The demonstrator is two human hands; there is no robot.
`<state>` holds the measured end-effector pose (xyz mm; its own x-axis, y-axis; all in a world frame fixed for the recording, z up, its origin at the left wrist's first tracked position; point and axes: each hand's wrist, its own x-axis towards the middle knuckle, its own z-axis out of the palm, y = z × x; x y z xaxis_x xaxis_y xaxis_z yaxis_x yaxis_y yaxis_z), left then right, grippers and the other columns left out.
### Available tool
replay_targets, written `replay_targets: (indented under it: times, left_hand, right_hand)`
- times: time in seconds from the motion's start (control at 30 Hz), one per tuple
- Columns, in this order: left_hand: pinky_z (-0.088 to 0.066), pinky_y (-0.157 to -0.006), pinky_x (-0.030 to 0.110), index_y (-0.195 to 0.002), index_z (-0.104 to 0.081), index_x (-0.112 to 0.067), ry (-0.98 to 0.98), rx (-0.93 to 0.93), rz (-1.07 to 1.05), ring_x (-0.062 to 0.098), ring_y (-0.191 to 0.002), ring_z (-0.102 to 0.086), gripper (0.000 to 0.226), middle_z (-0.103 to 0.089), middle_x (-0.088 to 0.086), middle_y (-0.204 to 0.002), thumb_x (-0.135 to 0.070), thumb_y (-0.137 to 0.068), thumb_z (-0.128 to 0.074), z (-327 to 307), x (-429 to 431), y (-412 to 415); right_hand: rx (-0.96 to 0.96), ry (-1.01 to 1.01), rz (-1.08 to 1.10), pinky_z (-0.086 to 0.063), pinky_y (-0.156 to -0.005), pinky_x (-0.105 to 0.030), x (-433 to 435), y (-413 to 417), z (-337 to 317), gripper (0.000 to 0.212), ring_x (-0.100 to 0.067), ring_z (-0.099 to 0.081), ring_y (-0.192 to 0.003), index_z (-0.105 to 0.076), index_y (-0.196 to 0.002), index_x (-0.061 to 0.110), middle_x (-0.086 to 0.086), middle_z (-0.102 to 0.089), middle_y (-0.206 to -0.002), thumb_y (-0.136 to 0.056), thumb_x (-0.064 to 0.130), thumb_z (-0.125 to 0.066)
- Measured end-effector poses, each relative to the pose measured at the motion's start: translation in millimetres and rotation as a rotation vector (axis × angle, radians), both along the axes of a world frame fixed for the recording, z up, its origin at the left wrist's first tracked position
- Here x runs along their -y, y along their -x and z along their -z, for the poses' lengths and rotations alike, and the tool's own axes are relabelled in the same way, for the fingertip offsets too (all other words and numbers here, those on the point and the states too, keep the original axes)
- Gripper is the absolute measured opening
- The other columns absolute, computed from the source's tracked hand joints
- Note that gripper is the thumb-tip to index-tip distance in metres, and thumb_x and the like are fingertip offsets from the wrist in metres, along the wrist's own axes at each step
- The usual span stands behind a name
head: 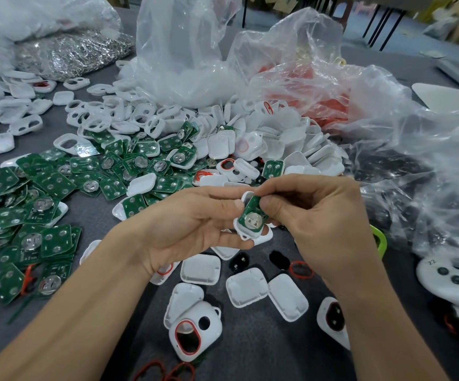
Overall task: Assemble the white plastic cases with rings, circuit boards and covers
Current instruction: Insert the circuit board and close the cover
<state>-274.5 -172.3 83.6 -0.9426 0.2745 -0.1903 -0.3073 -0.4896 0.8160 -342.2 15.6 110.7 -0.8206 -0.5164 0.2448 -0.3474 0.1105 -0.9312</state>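
Note:
My left hand [195,226] holds a white plastic case [246,234] from below and the left, fingers curled round it. A green circuit board [253,215] with a round silver contact lies tilted in the case. My right hand [313,215] pinches the board's upper end between thumb and forefinger. On the grey table below lie several white covers [246,287], a white case with a red ring [192,335] in its opening, and loose red rings [301,270].
A heap of green boards [38,204] spreads across the left. White cases [145,116] are piled behind, spilling from clear plastic bags [319,86]. A bag of metal clips [68,50] sits far left. A white device [454,281] lies at the right edge.

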Motion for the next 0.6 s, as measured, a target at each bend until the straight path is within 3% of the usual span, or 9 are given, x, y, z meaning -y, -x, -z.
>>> replay_targets:
  times: [0.23,0.47,0.6]
  left_hand:
    - [-0.061,-0.083,0.036,-0.134,-0.063,0.001,0.006,0.011,-0.014,0.026,-0.098,-0.065,0.047,-0.064,0.018,-0.116,-0.012,-0.088,-0.063,-1.4,-0.3,0.0]
    - [-0.059,-0.087,0.040,-0.132,-0.064,0.002,0.011,0.009,-0.015,0.031,-0.103,-0.063,0.045,-0.061,0.024,-0.121,-0.011,-0.089,-0.062,-2.2,0.1,-1.8]
    - [-0.062,-0.080,0.037,-0.128,-0.068,0.001,-0.013,0.014,-0.022,0.027,-0.096,-0.067,0.042,-0.065,0.020,-0.114,-0.010,-0.088,-0.063,-3.0,-0.7,-2.5]
  right_hand:
    - [-0.169,-0.103,0.127,-0.051,-0.064,-0.010,2.1,-8.1,-1.9,0.019,-0.003,-0.072,-0.072,-0.083,-0.085,0.025,0.017,-0.076,-0.075,-0.081,0.007,-0.084]
    - [-0.247,-0.115,0.139,-0.051,-0.068,-0.010,3.6,-12.2,-1.7,0.017,-0.005,-0.071,-0.078,-0.083,-0.089,0.023,0.017,-0.075,-0.079,-0.081,0.007,-0.084]
    - [-0.272,-0.102,0.127,-0.052,-0.070,-0.013,4.2,-12.4,-0.9,0.016,-0.008,-0.072,-0.080,-0.083,-0.089,0.020,0.016,-0.076,-0.081,-0.082,0.006,-0.083]
